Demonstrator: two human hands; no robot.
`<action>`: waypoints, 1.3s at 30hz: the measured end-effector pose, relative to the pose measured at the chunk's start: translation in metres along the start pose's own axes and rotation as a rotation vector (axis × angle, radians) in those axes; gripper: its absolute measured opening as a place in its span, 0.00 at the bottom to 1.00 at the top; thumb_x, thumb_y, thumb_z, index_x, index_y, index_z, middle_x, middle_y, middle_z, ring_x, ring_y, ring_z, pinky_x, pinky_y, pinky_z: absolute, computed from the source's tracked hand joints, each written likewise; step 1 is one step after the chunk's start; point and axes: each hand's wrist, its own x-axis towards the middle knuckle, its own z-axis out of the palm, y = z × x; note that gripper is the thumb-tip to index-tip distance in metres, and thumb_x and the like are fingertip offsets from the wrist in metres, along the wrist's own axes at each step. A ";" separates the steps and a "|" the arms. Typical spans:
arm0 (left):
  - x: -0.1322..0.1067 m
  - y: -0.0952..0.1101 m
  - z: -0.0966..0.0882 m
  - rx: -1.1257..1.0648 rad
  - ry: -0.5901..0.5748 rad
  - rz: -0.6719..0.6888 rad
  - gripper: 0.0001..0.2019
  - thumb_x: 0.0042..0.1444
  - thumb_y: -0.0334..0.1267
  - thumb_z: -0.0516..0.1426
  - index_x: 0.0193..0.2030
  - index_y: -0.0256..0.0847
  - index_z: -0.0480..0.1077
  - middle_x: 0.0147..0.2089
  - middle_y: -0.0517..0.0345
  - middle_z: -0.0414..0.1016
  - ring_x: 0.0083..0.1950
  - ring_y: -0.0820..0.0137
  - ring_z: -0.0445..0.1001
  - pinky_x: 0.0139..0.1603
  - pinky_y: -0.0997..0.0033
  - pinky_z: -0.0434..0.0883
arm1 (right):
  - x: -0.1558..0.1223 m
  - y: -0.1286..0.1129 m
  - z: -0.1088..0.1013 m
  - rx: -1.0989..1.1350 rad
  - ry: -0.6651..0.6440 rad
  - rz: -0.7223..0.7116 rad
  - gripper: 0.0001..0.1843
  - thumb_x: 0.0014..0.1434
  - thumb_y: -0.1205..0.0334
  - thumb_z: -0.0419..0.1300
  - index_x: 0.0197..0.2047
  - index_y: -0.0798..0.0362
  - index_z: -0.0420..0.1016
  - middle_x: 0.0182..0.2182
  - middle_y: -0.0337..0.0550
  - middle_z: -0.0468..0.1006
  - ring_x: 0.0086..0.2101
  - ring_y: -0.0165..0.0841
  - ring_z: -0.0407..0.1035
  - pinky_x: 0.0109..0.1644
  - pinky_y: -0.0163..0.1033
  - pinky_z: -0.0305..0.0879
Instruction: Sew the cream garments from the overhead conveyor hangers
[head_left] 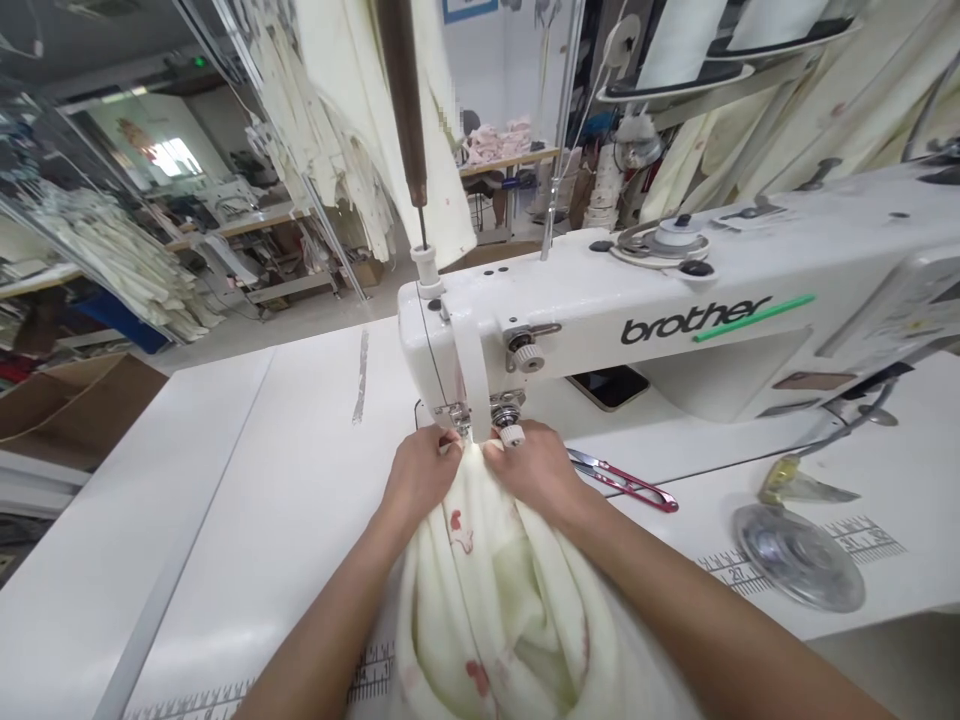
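Observation:
Pale cream fabric (480, 560) with small red printed motifs runs in folds from the front of the table up to the needle area of a white Brother sewing machine (585, 300). My left hand (424, 470) pinches the cloth just left of the presser foot (463, 425). On the other side, my right hand (532, 465) grips the fabric close to the foot, its fingertips partly behind the tension knob. A white tape (472, 370) hangs down the machine head toward the foot. The needle tip and the exact stitching spot are hidden.
Red-handled thread snips (630, 485) lie right of my right hand. A phone (609, 387) rests under the machine arm. A clear round dish (799, 560) sits at the right on the table. A screwdriver (405, 110) stands upright on the machine head. A cardboard box (82, 410) is at left.

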 end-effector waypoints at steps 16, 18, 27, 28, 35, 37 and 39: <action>0.003 -0.001 0.002 0.045 0.013 0.033 0.07 0.53 0.33 0.48 0.34 0.40 0.66 0.35 0.54 0.74 0.37 0.65 0.71 0.35 0.71 0.62 | 0.001 0.002 0.002 -0.054 0.075 -0.043 0.08 0.49 0.68 0.52 0.28 0.53 0.72 0.22 0.41 0.74 0.25 0.33 0.65 0.26 0.35 0.46; 0.004 -0.002 0.003 0.057 0.031 0.050 0.07 0.54 0.33 0.48 0.34 0.40 0.66 0.35 0.55 0.74 0.37 0.65 0.71 0.35 0.70 0.63 | 0.001 0.002 0.002 -0.067 0.064 -0.038 0.07 0.49 0.69 0.52 0.28 0.54 0.72 0.23 0.41 0.74 0.25 0.33 0.66 0.26 0.35 0.47; 0.006 -0.004 0.007 0.161 0.088 0.090 0.08 0.54 0.32 0.48 0.35 0.40 0.68 0.40 0.52 0.74 0.41 0.63 0.72 0.38 0.69 0.64 | 0.004 -0.001 0.005 -0.081 0.045 -0.004 0.09 0.52 0.67 0.52 0.32 0.55 0.73 0.27 0.45 0.76 0.30 0.38 0.69 0.29 0.36 0.51; 0.006 -0.004 0.007 0.169 0.092 0.093 0.08 0.53 0.32 0.48 0.35 0.40 0.68 0.41 0.52 0.74 0.41 0.63 0.72 0.38 0.70 0.64 | 0.005 -0.001 0.005 -0.079 0.047 -0.003 0.09 0.52 0.67 0.52 0.32 0.55 0.73 0.28 0.46 0.76 0.30 0.38 0.69 0.29 0.37 0.52; 0.010 -0.004 0.011 0.249 0.122 0.077 0.12 0.56 0.34 0.47 0.42 0.38 0.69 0.43 0.47 0.74 0.45 0.60 0.72 0.40 0.68 0.65 | 0.005 -0.001 0.010 -0.066 0.053 -0.013 0.09 0.54 0.65 0.52 0.34 0.55 0.73 0.28 0.45 0.76 0.30 0.37 0.69 0.29 0.36 0.52; 0.010 -0.004 0.012 0.263 0.135 0.084 0.13 0.56 0.34 0.47 0.44 0.37 0.69 0.45 0.46 0.73 0.46 0.59 0.71 0.41 0.67 0.65 | 0.005 -0.002 0.011 -0.061 0.052 -0.010 0.10 0.56 0.64 0.51 0.34 0.56 0.73 0.29 0.47 0.76 0.30 0.38 0.69 0.30 0.37 0.53; 0.009 -0.003 0.013 0.263 0.144 0.086 0.14 0.56 0.34 0.47 0.46 0.37 0.68 0.47 0.46 0.72 0.48 0.58 0.70 0.42 0.66 0.65 | 0.006 -0.003 0.012 -0.056 0.047 -0.009 0.12 0.58 0.62 0.49 0.33 0.57 0.72 0.28 0.49 0.76 0.30 0.38 0.69 0.30 0.37 0.52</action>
